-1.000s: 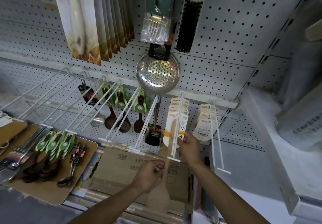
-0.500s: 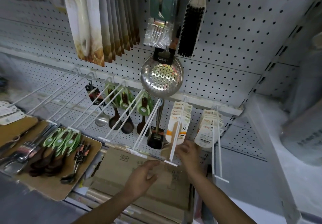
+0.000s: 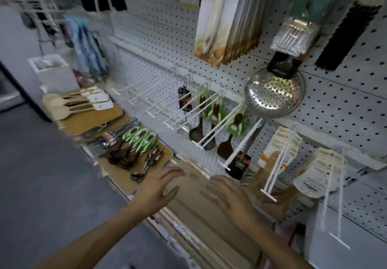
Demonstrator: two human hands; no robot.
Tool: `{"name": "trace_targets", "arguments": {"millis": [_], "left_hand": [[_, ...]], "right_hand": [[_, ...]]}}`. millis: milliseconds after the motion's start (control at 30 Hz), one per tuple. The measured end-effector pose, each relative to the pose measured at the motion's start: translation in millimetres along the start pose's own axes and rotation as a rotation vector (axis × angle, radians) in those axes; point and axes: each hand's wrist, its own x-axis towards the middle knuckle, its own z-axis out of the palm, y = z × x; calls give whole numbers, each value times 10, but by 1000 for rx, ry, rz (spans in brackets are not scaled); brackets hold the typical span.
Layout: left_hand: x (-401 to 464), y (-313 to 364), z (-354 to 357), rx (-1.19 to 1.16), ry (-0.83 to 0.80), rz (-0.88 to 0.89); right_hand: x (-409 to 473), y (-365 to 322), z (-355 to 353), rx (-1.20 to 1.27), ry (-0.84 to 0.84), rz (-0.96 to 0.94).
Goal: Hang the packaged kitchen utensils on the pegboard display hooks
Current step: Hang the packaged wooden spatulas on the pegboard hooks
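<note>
Both hands are off the hook now: the left hand (image 3: 159, 187) and right hand (image 3: 230, 197) hover empty, fingers spread, over the cardboard box (image 3: 201, 197). The wooden spatula pack (image 3: 274, 157) hangs up-right of the right hand. Next stock, likely the green-carded spoons (image 3: 138, 141), lies up-left of the left hand.

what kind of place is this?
Most likely a shop's kitchenware aisle being stocked: a pegboard with long white hooks carrying packaged spoons, a hanging metal skimmer, and more utensils waiting on boards below.
</note>
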Motion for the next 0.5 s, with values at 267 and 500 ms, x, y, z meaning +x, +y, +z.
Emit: {"name": "trace_targets", "arguments": {"millis": [267,500], "left_hand": [[-473,-522,-737,64,120,16],[-1004,-1246,-1676,111,170,-27]], "right_hand": [[824,-933,382,-22,12,-244],[1450,-1978,1040,19,-6,-306]]}}
